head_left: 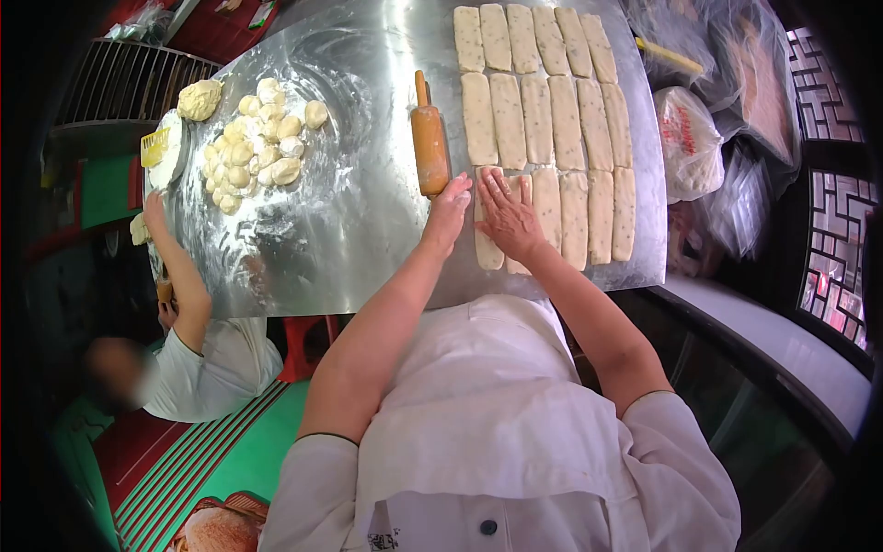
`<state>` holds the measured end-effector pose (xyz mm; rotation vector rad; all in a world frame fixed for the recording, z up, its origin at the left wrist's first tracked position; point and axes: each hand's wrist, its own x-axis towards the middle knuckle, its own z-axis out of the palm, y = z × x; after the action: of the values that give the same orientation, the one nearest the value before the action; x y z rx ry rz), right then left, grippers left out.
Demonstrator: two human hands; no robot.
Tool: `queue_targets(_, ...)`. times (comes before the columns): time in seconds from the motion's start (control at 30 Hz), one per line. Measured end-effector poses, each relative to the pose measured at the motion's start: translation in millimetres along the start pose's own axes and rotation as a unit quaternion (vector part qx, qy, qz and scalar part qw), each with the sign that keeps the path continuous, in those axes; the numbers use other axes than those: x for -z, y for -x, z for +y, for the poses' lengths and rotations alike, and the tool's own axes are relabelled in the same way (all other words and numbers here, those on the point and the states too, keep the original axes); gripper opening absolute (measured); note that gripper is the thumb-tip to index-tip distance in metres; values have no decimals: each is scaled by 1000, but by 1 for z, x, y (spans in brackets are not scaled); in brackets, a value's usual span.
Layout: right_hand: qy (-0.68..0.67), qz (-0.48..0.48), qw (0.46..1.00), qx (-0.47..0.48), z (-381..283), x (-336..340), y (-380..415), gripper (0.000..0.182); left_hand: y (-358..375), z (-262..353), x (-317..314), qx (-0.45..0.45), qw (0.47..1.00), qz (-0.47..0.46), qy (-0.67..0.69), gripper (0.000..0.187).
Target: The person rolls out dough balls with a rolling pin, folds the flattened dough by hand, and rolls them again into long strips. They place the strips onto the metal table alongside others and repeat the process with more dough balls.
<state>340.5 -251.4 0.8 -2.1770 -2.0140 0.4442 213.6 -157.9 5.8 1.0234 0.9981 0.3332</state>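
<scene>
Three rows of flat, speckled dough strips (553, 120) lie side by side on the metal table (368, 267). My right hand (510, 216) rests with spread fingers on the left strips of the nearest row. Beside that row's left edge is my left hand (449, 213), its fingers together near the lower end of a wooden rolling pin (429, 143); whether it holds anything is hidden. The rolling pin lies lengthwise left of the strips.
Floured dough balls (244, 156) and a larger dough lump (199, 99) are at the left. A co-worker (212, 359) reaches toward the table's left edge. Plastic bags (688, 143) stand beyond the right edge.
</scene>
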Motion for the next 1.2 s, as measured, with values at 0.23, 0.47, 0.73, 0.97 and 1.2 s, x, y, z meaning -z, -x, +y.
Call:
queue_targets(0.23,19,5,999,36,13,0,2,75,28,-11,-4,82,996,18,16,57)
queue_targets(0.47,7,-2,998,55,-1,-6,18,76,33,-21,-4,118,992,36,-19,55)
queue_targets(0.73,-28,6,1000,3,12,-3,28,79,42,-15,-4,82,995,20,-61,53)
queue_targets(0.97,-23,-14,1000,-7,21,2,26,78,41,-6,-5,98,993,14,-63,53)
queue_targets(1.2,-7,31,999,8,52,2,29,77,36,-3,-14,38,998,9,-46,60)
